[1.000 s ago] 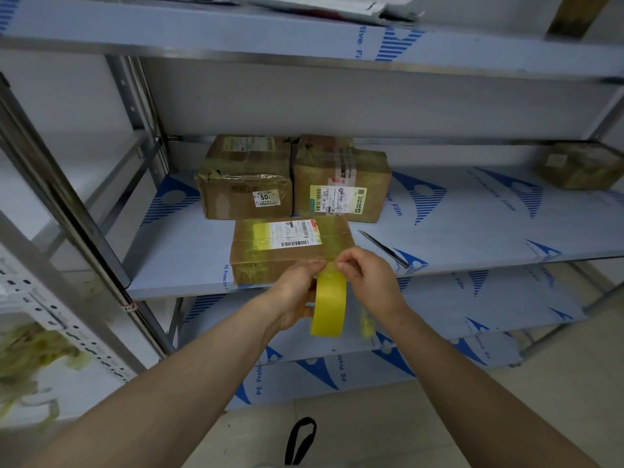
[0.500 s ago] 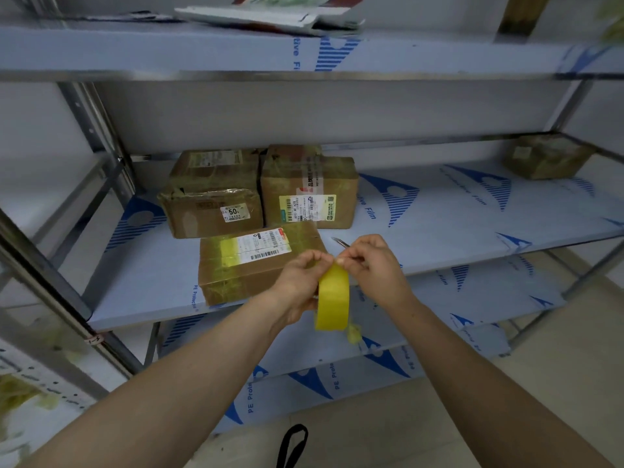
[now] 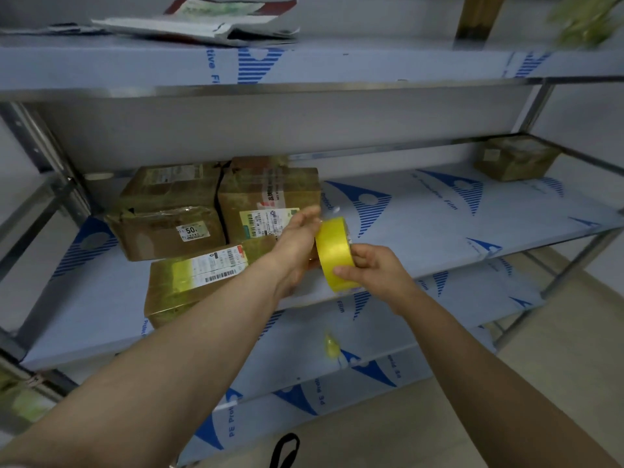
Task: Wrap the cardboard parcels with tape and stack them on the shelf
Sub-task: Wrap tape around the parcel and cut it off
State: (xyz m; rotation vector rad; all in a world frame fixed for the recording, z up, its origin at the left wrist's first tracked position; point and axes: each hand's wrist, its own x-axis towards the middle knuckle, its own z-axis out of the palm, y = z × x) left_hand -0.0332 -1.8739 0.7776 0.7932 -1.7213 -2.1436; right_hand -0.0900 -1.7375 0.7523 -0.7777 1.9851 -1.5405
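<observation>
The front parcel [image 3: 189,285] lies centre-left on the shelf [image 3: 422,238], long axis across the frame, just left of the tape roll [image 3: 332,255]. Your right grip [image 3: 374,275] clasps the roll, which stands on edge. Your left grip [image 3: 297,241], nearer the parcel, meets the roll's far side; whether it pinches the tape cannot be told.

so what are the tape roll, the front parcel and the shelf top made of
The tape roll: glossy yellow plastic film, judging by its sheen. The front parcel: brown cardboard, shiny where tape covers it. The shelf top: probably metal under printed blue-and-white protective film; the lettering says so.
</observation>
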